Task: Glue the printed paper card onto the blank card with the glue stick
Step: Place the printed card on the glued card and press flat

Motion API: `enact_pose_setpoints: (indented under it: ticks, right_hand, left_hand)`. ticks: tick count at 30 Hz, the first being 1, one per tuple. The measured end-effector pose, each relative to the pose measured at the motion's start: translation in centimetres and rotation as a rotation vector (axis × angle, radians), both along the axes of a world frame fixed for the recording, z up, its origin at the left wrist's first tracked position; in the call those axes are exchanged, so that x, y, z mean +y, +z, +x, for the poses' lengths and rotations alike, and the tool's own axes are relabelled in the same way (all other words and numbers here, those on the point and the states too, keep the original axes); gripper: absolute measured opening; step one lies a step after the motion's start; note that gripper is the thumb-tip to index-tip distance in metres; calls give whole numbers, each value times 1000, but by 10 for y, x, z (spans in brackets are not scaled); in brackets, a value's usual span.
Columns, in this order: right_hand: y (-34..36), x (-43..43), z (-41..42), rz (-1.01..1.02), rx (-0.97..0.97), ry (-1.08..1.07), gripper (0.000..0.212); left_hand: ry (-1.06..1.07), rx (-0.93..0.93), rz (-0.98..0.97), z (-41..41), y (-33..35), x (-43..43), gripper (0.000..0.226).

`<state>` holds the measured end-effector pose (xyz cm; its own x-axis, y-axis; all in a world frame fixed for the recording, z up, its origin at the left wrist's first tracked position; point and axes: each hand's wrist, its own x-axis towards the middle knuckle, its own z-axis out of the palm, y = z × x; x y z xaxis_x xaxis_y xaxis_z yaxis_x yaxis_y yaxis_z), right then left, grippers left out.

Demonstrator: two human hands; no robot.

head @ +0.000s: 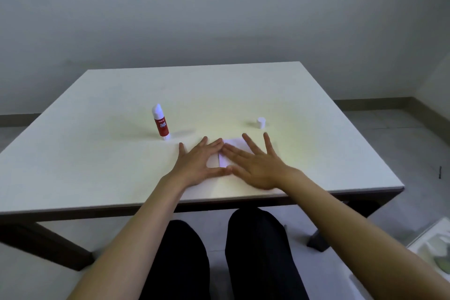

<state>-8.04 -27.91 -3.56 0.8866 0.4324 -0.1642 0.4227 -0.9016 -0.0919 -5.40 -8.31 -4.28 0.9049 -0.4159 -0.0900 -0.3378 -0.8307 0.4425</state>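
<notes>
A white paper card (234, 144) lies flat near the front middle of the white table (97, 153). My left hand (198, 162) and my right hand (255, 165) both press flat on it with fingers spread, thumbs and forefingers touching. The hands hide most of the card, so I cannot tell the printed card from the blank one. A red and white glue stick (161, 122) stands upright to the left behind my left hand, with its cap off. Its small white cap (261, 122) stands apart, behind my right hand.
The table's front edge (219, 198) runs just below my wrists, with my dark-trousered legs (219, 251) beneath it. A white container (435, 248) sits on the floor at the lower right. A grey wall stands behind the table.
</notes>
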Motion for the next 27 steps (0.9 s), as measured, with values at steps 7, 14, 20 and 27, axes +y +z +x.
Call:
enact_pose_setpoints:
  ticks: [7,14,20,27]
  right_hand:
    - [-4,15,-14,54,-16,-91,70]
    - [5,-7,-5,3,35,-137,63]
    - [-2,-1,-19,58,1,-132,73]
    - [1,-16,-9,16,19,-157,60]
  left_hand:
    - [5,13,6,2,-1,1,84]
    - [5,21,9,2,-1,2,84]
    - [1,42,12,2,-1,2,86]
    - [0,48,15,2,-2,2,86]
